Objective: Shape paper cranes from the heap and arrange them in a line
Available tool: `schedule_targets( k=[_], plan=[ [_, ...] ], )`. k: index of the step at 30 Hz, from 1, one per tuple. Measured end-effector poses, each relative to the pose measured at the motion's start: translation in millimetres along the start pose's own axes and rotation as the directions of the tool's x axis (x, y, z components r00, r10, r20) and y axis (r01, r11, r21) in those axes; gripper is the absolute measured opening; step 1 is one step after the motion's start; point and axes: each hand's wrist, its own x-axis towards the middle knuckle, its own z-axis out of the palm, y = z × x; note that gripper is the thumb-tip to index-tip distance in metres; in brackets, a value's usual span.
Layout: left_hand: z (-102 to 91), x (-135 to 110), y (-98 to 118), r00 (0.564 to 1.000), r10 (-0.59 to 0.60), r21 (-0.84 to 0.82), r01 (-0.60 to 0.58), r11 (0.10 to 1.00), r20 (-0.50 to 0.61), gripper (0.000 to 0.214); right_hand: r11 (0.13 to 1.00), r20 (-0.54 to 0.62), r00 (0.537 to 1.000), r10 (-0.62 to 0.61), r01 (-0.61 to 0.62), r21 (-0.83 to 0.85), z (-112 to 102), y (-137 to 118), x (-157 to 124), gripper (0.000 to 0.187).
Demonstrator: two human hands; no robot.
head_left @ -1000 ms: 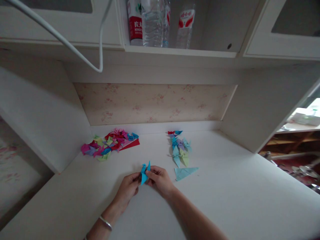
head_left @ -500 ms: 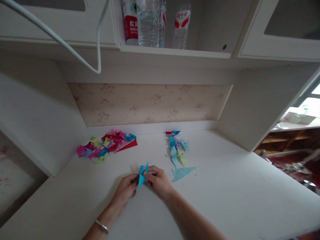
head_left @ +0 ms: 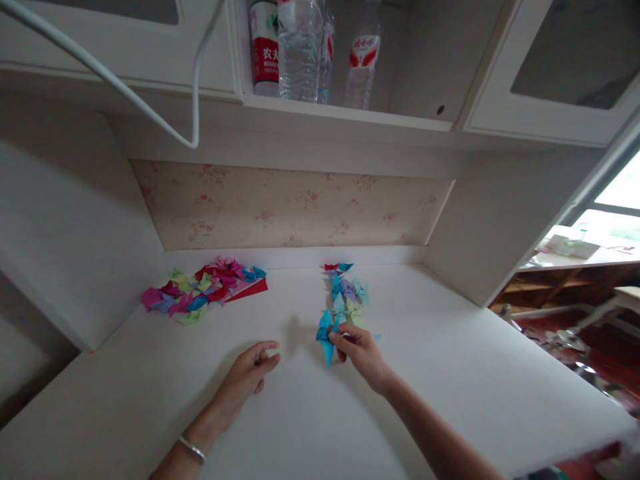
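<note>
My right hand pinches a folded blue paper crane just above the white desk, right in front of a row of pale blue, green and purple folded cranes. My left hand rests low over the desk to the left, fingers loosely curled and holding nothing; a silver bangle is on that wrist. A flat light-blue folded sheet is mostly hidden behind my right hand.
A heap of pink, red, green and blue folded papers lies at the back left on a red sheet. Water bottles stand on the shelf overhead. A white cable hangs at the upper left. The desk edge drops off at right.
My left hand has let go of the blue crane and stayed back. My right hand has carried the crane to the right, toward the row of cranes.
</note>
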Motion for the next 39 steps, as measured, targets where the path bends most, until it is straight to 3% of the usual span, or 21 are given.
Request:
schedule_targets(
  k=[7, 12, 16, 21, 30, 39],
  plan=[
    [-0.3, 5, -6, 0.999, -0.003, 0.005, 0.003, 1.0, -0.032, 0.043, 0.98, -0.188, 0.982, 0.032, -0.068, -0.186, -107, 14, 1, 0.036],
    [-1.6, 8, -12, 0.999, 0.01, 0.021, -0.009, 1.0, -0.041, 0.042, 0.925, -0.185, 0.98, 0.077, -0.139, -0.353, -145, 33, 19, 0.043],
    [-1.1, 7, -10, 0.999, -0.011, 0.024, 0.012, 1.0, -0.05, 0.04, 0.88, -0.14, 0.987, 0.077, -0.134, -0.456, -154, 46, 38, 0.044],
    [0.3, 5, -5, 0.999, -0.029, 0.012, 0.03, 0.999, -0.043, 0.038, 0.876, -0.133, 0.99, 0.053, -0.11, -0.469, -157, 58, 54, 0.038],
    [0.5, 5, -5, 0.999, -0.031, -0.001, 0.031, 1.0, -0.033, 0.038, 0.896, -0.065, 0.997, 0.052, -0.076, -0.437, -156, 66, 59, 0.039],
    [0.6, 5, -5, 1.0, -0.021, 0.029, 0.022, 0.999, -0.021, 0.035, 0.905, -0.077, 0.995, 0.068, -0.094, -0.414, -154, 64, 63, 0.04]
  ],
)
